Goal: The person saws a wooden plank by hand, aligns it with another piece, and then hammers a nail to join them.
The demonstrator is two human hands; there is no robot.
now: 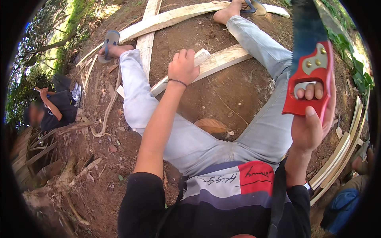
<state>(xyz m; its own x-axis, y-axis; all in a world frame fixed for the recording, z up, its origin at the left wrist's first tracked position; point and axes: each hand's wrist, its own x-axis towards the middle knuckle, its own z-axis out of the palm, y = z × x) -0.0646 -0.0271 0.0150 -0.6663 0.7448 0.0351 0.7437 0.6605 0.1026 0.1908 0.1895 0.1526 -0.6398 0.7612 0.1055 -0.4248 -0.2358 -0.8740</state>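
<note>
My right hand (307,131) is closed around the red handle of a hand saw (311,63), with several fingers through the grip opening. The saw is raised at the right, its dark blade pointing up and partly cut off by the picture's edge. Between my spread legs, my left hand (183,69) is closed over a pale strip of wood (201,57), which shows on both sides of it. The part beneath my palm is hidden. This strip lies against a wider wooden plank (226,60) that reaches toward my right knee. The saw is well apart from the wood.
A long curved board (170,22) crosses an upright plank (147,45) ahead, near my sandalled feet. A person (59,105) sits at the left, holding something small. More wooden strips (337,154) lie at the right beside another person's blue clothing (343,208). A dry leaf (212,125) lies on the soil.
</note>
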